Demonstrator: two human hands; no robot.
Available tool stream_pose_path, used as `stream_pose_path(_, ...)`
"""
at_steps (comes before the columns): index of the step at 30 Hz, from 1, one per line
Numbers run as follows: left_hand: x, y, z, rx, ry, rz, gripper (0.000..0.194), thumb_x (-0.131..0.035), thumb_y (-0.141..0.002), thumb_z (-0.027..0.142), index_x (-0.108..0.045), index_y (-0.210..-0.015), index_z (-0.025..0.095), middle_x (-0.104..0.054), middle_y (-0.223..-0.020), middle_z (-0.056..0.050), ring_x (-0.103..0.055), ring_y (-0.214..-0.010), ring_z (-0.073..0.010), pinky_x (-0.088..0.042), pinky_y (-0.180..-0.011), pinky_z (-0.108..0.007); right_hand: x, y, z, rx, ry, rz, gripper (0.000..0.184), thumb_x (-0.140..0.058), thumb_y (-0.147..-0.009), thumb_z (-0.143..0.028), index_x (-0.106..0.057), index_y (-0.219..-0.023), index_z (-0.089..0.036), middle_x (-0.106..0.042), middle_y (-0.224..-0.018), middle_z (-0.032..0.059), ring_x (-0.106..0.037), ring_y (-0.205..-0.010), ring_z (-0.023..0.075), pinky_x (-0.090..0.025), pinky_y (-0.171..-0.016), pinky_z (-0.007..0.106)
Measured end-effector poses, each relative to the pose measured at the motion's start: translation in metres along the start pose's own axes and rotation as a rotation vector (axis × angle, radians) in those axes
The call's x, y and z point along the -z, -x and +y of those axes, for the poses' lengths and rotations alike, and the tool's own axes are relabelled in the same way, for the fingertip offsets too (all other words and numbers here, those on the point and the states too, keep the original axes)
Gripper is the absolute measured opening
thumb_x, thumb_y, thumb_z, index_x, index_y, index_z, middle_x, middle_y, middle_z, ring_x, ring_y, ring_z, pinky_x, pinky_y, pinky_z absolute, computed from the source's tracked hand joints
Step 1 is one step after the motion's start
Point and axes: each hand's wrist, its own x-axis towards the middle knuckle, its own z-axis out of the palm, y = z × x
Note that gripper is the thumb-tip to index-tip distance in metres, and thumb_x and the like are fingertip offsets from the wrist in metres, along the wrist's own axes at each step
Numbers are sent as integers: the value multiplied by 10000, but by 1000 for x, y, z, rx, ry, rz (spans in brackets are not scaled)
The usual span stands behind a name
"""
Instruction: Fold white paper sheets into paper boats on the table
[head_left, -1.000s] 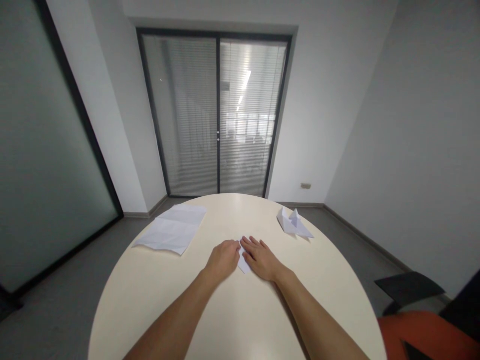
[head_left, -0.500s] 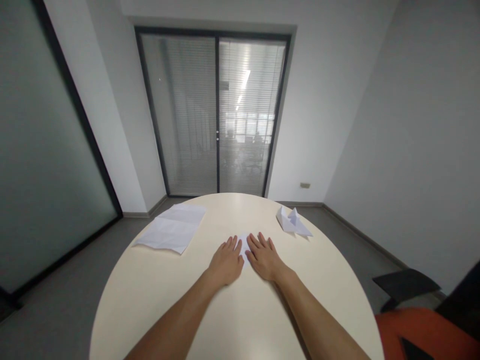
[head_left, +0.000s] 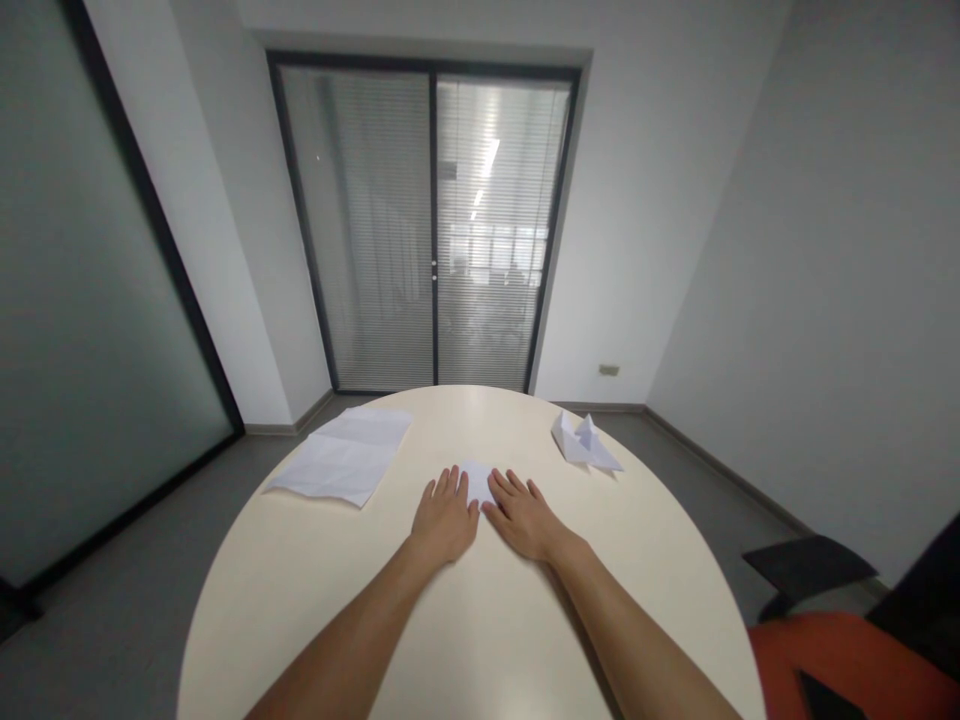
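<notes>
A small piece of white paper point(head_left: 477, 481) lies flat on the round cream table point(head_left: 465, 630), partly covered by my hands. My left hand point(head_left: 446, 515) rests palm down on its left side, fingers stretched out. On the paper's right edge lies my right hand point(head_left: 525, 512), also flat with fingers extended. The two thumbs point toward each other with a narrow gap between them. How the paper is folded under my fingers is hidden.
A larger creased white sheet point(head_left: 345, 455) lies at the table's far left. Folded white paper shapes point(head_left: 585, 444) with raised points stand at the far right. An orange chair point(head_left: 847, 660) with a black armrest point(head_left: 810, 565) is beside the table's right edge.
My left hand has slid a little left and away from me, uncovering more of the paper. My right hand has shifted slightly left. Both remain flat.
</notes>
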Motion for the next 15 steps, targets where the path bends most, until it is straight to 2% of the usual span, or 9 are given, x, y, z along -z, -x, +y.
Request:
stream_pose_path(6, 0, 0, 0, 26, -14, 22, 602, -345, -986, 449, -430, -1458, 85, -359, -1547, -230, -317, -1448, -359, -219, -1179, -533, 5, 2, 5, -68, 19, 28, 668, -273, -1003, -545, -311, -1544, -156, -212, -1628, 119, -117, -1507, 363, -124, -1186, 598)
stream_pose_path(9, 2, 1, 0, -7, 21, 4, 593, -371, -984, 477, -428, -1476, 151, -338, -1567, -202, -279, -1462, -372, -213, -1179, -541, 5, 1, 6, -95, 49, 37, 675, -282, -1003, -529, -297, -1546, -130, -213, -1627, 132, -126, -1506, 360, -138, -1189, 582)
stream_pose_path(12, 5, 1, -1, -38, 40, -29, 567, -348, -995, 469, -417, -1488, 198, -311, -1590, -159, -238, -1481, -349, -222, -1178, -537, 3, 0, 6, -109, 74, 59, 668, -298, -1003, -504, -301, -1541, -108, -234, -1619, 154, -152, -1503, 350, -147, -1188, 571)
stream_pose_path(15, 9, 0, -2, -83, 63, -64, 572, -320, -1001, 462, -406, -1492, 182, -305, -1597, -134, -223, -1490, -325, -218, -1186, -537, 2, -2, 6, -98, 75, 90, 633, -312, -1005, -486, -331, -1530, -132, -268, -1610, 148, -187, -1495, 341, -162, -1180, 579)
